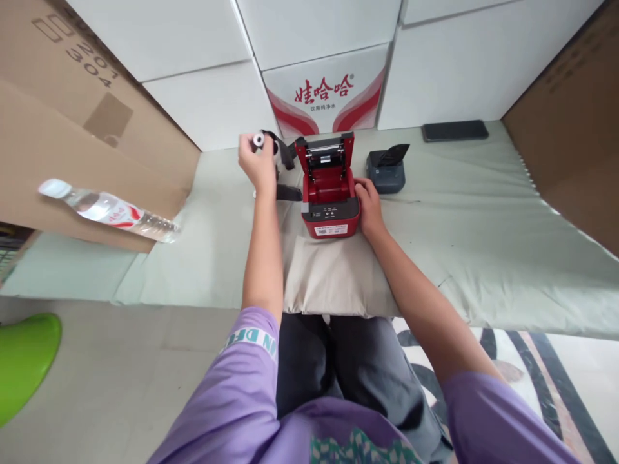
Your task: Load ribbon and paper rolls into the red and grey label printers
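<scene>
A red printer [331, 229] stands upright on the cloth-covered surface [213, 258], straight in front of the person, its lid [347, 154] raised and its red inside showing. The left hand [257, 166] is up to the left of the printer, its fingers closed on a small roll [258, 140] with a white end. Dark items sit between this hand and the printer, too blurred to make out; below them, a black strip [289, 193] reaches toward the printer's left side. The right hand [370, 205] is not closed around anything; its bent fingers rest against the printer's right side. Just beyond it sits a small dark blue device [387, 179] with a black piece sticking out of its top. A black phone [454, 131] lies farther right, near the back edge. At the far left, a clear bottle [109, 209] is near a cardboard box [62, 154].
</scene>
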Tool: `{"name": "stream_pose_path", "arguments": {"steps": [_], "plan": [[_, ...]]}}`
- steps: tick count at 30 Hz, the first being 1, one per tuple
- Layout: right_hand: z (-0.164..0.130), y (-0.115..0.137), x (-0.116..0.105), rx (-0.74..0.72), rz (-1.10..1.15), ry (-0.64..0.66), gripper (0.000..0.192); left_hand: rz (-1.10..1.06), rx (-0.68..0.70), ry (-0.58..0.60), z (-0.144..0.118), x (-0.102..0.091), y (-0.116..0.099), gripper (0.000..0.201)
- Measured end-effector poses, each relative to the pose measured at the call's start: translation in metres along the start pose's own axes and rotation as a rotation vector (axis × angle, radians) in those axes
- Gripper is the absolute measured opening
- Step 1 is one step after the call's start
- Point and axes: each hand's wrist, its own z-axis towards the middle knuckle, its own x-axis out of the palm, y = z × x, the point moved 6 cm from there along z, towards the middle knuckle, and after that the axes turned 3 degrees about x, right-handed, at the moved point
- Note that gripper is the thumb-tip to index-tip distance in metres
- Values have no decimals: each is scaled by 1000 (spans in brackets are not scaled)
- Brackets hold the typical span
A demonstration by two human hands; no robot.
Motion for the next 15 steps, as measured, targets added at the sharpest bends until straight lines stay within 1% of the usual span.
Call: {"name": "stream_pose_path", "arguments": {"steps": [1,2,3,4,6,7,8,9,10,12,15], "plan": [[0,-1,0,4,4,1,64,-156,-28,-4,8,-6,-3,34],[0,-1,-1,11,11,1,64,-294,-54,6,14,-11,-7,29],[0,-2,-1,15,16,-1,65,-423,-82,28,18,-16,-11,23],[0,-2,-1,14,16,-1,65,-535,-106,69,19,-20,-16,23],[1,-2,-1,-2,0,3,66,-725,-122,218,13,-25,-31,29],[1,-1,-1,-10,-9,6,66,-790,-117,311,6,-25,-38,25],[1,-1,-1,-15,-16,8,67,-821,-117,393,-2,-25,-44,17],[2,-1,-1,-16,-19,8,68,-801,-106,466,-9,-24,-49,10],[2,0,-1,-14,-18,7,68,-754,-81,524,-17,-23,-53,12],[2,0,-1,-9,-14,5,69,-615,-13,606,-29,-18,-58,25],[2,2,0,-15,-23,7,70,-366,147,760,-44,-7,-69,28]]}}
